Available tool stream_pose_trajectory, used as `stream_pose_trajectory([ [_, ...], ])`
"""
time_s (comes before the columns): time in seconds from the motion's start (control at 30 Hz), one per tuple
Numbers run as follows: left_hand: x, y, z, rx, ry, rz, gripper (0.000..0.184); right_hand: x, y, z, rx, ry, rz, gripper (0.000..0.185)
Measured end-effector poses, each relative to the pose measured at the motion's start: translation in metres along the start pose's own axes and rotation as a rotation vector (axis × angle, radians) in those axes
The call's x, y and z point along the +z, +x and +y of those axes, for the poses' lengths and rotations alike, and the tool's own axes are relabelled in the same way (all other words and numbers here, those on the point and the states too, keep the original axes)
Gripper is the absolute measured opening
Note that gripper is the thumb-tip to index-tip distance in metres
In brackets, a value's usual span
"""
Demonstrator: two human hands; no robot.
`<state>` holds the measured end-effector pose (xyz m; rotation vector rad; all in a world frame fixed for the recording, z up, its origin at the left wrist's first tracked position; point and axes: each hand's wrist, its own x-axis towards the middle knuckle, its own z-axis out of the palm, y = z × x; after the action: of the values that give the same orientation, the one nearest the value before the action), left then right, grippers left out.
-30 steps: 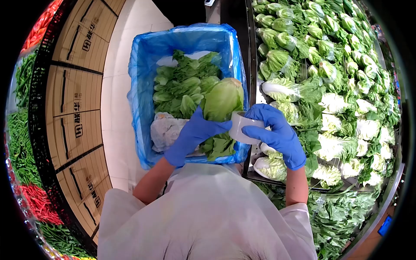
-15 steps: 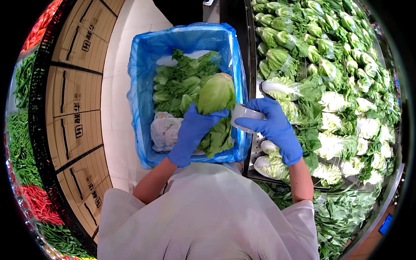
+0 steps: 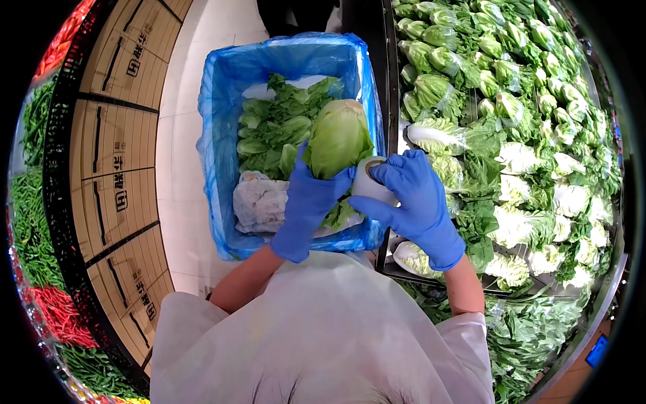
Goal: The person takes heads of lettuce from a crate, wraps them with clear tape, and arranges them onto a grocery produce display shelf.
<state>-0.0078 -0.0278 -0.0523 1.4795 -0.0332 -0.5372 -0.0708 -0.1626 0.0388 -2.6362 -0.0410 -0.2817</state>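
My left hand [image 3: 306, 210], in a blue glove, is closed around the leafy lower part of a lettuce head [image 3: 338, 138], whose pale cut end points away from me. In my gloved right hand [image 3: 418, 205] is a whitish roll of tape [image 3: 368, 183], gripped between thumb and fingers right beside the lettuce and my left fingertips. Both hands are over the near right part of a crate lined with blue plastic [image 3: 210, 145]. More lettuce [image 3: 286, 111] lies inside the crate, next to a crumpled whitish plastic bundle [image 3: 258, 202]. Whether tape touches the lettuce is hidden.
To the right, a sloping display shelf holds rows of bagged lettuce [image 3: 441, 60] and Chinese cabbage [image 3: 518, 158], with leafy greens [image 3: 531, 337] nearer me. Cardboard boxes [image 3: 114, 141] line the left, beside green peppers [image 3: 33, 215]. A person in dark clothing [image 3: 296, 15] stands beyond the crate.
The lettuce head has shifted slightly right and stands more upright. My right hand has turned and moved left with the tape roll. The person beyond the crate has moved right, further into view.
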Motion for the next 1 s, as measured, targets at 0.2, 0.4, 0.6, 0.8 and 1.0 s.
stream_pose_trajectory([
  [0.2, -0.005, 0.010, 0.003, -0.091, 0.189, 0.101, 0.063, -0.014, 0.001, -0.008, -0.025, -0.043, 0.069, 0.041],
  [0.4, -0.069, 0.017, 0.012, -0.290, -0.311, -0.484, 0.074, -0.031, -0.020, 0.009, 0.164, 0.499, 0.035, 0.045],
  [0.6, -0.048, 0.006, 0.075, -0.013, -0.463, -0.996, 0.089, -0.025, -0.020, 0.007, 0.206, 0.592, 0.035, 0.042],
  [0.8, -0.032, 0.007, 0.067, 0.771, 0.076, -0.899, 0.090, -0.026, -0.023, 0.004, 0.050, 0.378, 0.113, 0.041],
  [1.0, -0.039, 0.003, 0.071, 0.743, 0.157, -0.926, 0.090, -0.026, -0.025, 0.003, -0.008, 0.243, 0.126, 0.045],
])
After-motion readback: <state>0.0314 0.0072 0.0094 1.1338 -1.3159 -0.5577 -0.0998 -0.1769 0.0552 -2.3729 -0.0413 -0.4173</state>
